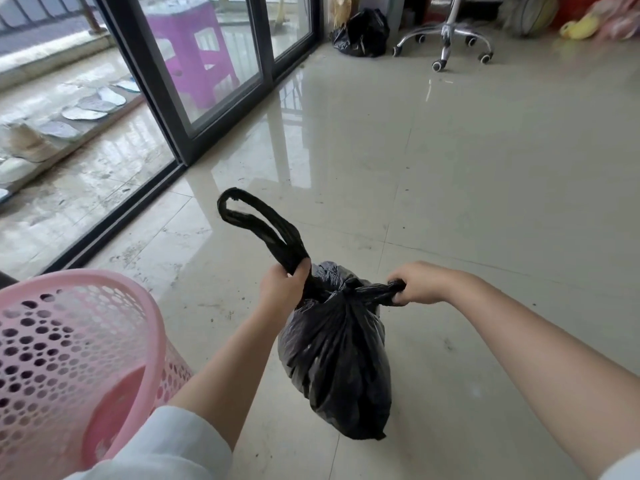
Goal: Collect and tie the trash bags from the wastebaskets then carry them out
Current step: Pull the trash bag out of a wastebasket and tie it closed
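Black trash bag (334, 358) hung above the tiled floor (467, 202), held between both hands, its neck drawn into a knot (349, 285). Left hand (282, 287) was clamped around 1 handle strap (258, 225), which looped up and away to the left. Right hand (417, 284) was clamped on the other strap, pulled out to the right. Pink perforated wastebasket (65, 362) stood at lower left, near the bag but apart from it. A 2nd black bag (362, 32) lay by the glass door (207, 64), near the chair base (446, 39).
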